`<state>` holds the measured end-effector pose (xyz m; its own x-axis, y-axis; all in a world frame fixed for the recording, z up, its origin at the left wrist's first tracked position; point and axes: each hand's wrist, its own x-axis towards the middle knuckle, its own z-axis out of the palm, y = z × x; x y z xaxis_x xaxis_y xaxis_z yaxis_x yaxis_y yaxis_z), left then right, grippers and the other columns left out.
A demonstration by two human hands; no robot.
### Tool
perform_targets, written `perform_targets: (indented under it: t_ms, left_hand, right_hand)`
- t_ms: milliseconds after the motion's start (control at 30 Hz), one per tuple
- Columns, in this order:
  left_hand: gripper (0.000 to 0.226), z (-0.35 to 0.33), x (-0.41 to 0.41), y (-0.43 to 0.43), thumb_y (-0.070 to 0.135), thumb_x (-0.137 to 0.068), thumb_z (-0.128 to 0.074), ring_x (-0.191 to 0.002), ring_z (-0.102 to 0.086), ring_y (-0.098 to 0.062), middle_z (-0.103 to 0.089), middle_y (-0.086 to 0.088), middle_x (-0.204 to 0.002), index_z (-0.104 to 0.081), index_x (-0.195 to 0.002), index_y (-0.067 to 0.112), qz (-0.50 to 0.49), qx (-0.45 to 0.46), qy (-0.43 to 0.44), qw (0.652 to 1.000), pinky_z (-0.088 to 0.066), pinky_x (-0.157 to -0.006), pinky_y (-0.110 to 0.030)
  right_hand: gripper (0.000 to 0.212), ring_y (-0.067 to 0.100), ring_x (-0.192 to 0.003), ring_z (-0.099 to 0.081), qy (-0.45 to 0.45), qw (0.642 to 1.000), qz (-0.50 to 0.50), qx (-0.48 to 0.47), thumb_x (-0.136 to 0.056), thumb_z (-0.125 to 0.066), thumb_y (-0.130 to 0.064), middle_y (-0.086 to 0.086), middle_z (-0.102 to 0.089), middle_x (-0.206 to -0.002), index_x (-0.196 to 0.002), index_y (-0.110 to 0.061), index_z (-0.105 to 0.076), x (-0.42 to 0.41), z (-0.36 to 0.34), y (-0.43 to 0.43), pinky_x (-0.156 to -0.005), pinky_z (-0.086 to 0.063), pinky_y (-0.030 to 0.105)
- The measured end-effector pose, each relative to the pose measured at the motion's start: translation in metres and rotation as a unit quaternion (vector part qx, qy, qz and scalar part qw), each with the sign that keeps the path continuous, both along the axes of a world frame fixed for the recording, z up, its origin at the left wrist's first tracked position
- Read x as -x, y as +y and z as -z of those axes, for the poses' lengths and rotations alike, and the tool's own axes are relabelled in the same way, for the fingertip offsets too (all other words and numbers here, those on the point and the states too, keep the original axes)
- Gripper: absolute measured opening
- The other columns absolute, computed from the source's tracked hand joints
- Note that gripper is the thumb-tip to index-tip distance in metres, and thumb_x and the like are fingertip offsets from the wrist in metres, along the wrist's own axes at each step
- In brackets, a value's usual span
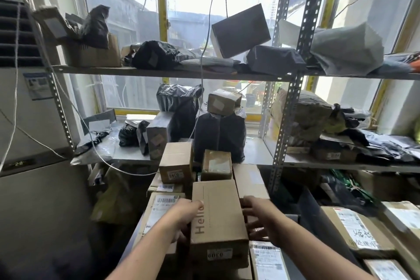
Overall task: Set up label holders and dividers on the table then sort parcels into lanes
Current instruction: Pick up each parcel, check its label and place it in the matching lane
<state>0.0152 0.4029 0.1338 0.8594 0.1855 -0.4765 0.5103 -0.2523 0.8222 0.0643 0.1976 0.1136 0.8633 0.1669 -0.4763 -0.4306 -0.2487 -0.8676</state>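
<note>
Cardboard "Hello" box (218, 218) sits gripped at its left edge by the left hand (184, 218), right hand (261, 220) spread open alongside.

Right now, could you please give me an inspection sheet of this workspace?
Surface: tabletop not seen; stacked brown cardboard cartons fill the foreground.
Job's things: brown cardboard "Hello" box atop stack; label holders, dividers: nothing seen.
Clutter: black plastic-bag parcels crowd grey slotted-metal shelves.
Grippers: left hand grips the box's left edge; right hand open beside its right side.
Cables: white cable droops by the left post.
Surroundings: window behind shelves; white air conditioner at left.
</note>
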Motion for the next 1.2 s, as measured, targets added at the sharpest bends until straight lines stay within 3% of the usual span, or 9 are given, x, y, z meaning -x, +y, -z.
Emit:
perform_targets:
  t_ms: [233, 367, 500, 600, 733, 833, 933, 1100, 1200]
  left_hand:
    - [0.022, -0.034, -0.008, -0.01, 0.023, -0.102, -0.051, -0.051, -0.064, -0.007, -0.07, 0.003, -0.065, -0.068, -0.108, 0.01, -0.027, 0.042, -0.124, 0.991, -0.04, -0.036, -0.014]
    - [0.024, -0.053, -0.008, -0.014, 0.029, -0.101, -0.052, -0.078, -0.072, -0.015, -0.077, 0.003, -0.081, -0.064, -0.121, 0.021, -0.008, 0.06, -0.167, 0.984, -0.052, -0.058, -0.027]
    - [0.051, -0.061, -0.006, -0.025, 0.032, -0.1, -0.055, -0.092, -0.064, -0.009, -0.067, 0.002, -0.116, -0.038, -0.147, 0.028, 0.028, 0.058, -0.203, 0.977, -0.047, -0.064, -0.023]
    - [0.088, -0.056, -0.009, -0.028, 0.06, -0.084, -0.066, -0.118, -0.058, -0.018, -0.052, 0.001, -0.141, -0.015, -0.155, 0.041, 0.051, 0.088, -0.209, 0.973, -0.05, -0.095, -0.036]
    - [0.126, -0.045, -0.008, -0.035, 0.091, -0.052, -0.064, -0.144, -0.032, -0.027, -0.02, 0.003, -0.162, 0.002, -0.152, 0.053, 0.094, 0.093, -0.192, 0.972, -0.03, -0.117, -0.05]
    - [0.143, -0.045, -0.007, -0.037, 0.094, -0.034, -0.067, -0.145, -0.03, -0.028, -0.007, 0.008, -0.165, 0.006, -0.15, 0.055, 0.11, 0.14, -0.171, 0.969, -0.042, -0.109, -0.053]
    - [0.12, -0.051, -0.001, -0.038, 0.076, -0.055, -0.077, -0.124, -0.058, -0.027, -0.048, 0.0, -0.144, -0.01, -0.151, 0.05, 0.129, 0.248, -0.17, 0.945, -0.051, -0.099, -0.053]
    - [0.128, -0.046, 0.003, -0.045, 0.07, -0.054, -0.083, -0.132, -0.051, -0.024, -0.044, 0.001, -0.151, -0.001, -0.151, 0.054, 0.136, 0.292, -0.19, 0.928, -0.042, -0.107, -0.055]
    - [0.087, -0.047, 0.002, -0.053, 0.052, -0.085, -0.066, -0.132, -0.049, -0.015, -0.045, 0.007, -0.147, -0.011, -0.152, 0.05, 0.097, 0.302, -0.252, 0.914, -0.042, -0.107, -0.042]
  right_hand:
    - [0.027, 0.016, -0.056, -0.065, -0.152, 0.976, 0.089, -0.126, -0.094, -0.059, 0.008, 0.005, -0.077, -0.082, -0.112, -0.008, -0.069, -0.015, -0.017, -0.017, -0.05, -0.05, 0.025]
    - [0.035, 0.018, -0.069, -0.063, -0.213, 0.948, 0.107, -0.209, -0.089, -0.07, -0.009, 0.008, -0.073, -0.102, -0.122, -0.02, -0.066, -0.013, -0.018, -0.025, -0.063, -0.053, 0.034]
    - [0.094, 0.017, -0.107, -0.065, -0.214, 0.953, 0.074, -0.2, -0.063, -0.084, -0.047, 0.002, -0.059, -0.136, -0.146, -0.031, -0.046, -0.012, -0.02, -0.031, -0.067, -0.056, 0.034]
    - [0.12, 0.024, -0.124, -0.059, -0.183, 0.959, 0.001, -0.214, -0.05, -0.091, -0.065, -0.003, -0.057, -0.142, -0.151, -0.048, -0.028, -0.011, -0.022, -0.034, -0.094, -0.052, 0.056]
    - [0.102, 0.027, -0.114, -0.066, -0.163, 0.953, 0.033, -0.253, -0.052, -0.091, -0.06, 0.001, -0.065, -0.132, -0.14, -0.049, -0.041, -0.015, -0.032, -0.029, -0.089, -0.056, 0.049]
    - [0.045, 0.028, -0.101, -0.068, -0.144, 0.953, 0.058, -0.261, -0.092, -0.055, -0.061, 0.001, -0.07, -0.123, -0.13, -0.037, -0.063, -0.011, -0.043, -0.035, -0.079, -0.057, 0.044]
    - [0.029, 0.022, -0.075, -0.072, -0.174, 0.946, 0.061, -0.267, -0.097, -0.06, -0.033, 0.005, -0.075, -0.107, -0.122, -0.022, -0.069, -0.01, -0.042, -0.048, -0.059, -0.059, 0.036]
    - [0.03, 0.023, -0.088, -0.073, -0.128, 0.968, 0.015, -0.215, -0.101, -0.053, -0.04, 0.009, -0.074, -0.11, -0.117, -0.022, -0.072, 0.0, -0.035, -0.053, -0.075, -0.058, 0.041]
    - [0.044, 0.029, -0.098, -0.073, -0.056, 0.968, -0.029, -0.242, -0.103, -0.044, -0.047, 0.014, -0.074, -0.111, -0.106, -0.02, -0.079, 0.007, -0.038, -0.054, -0.085, -0.059, 0.047]
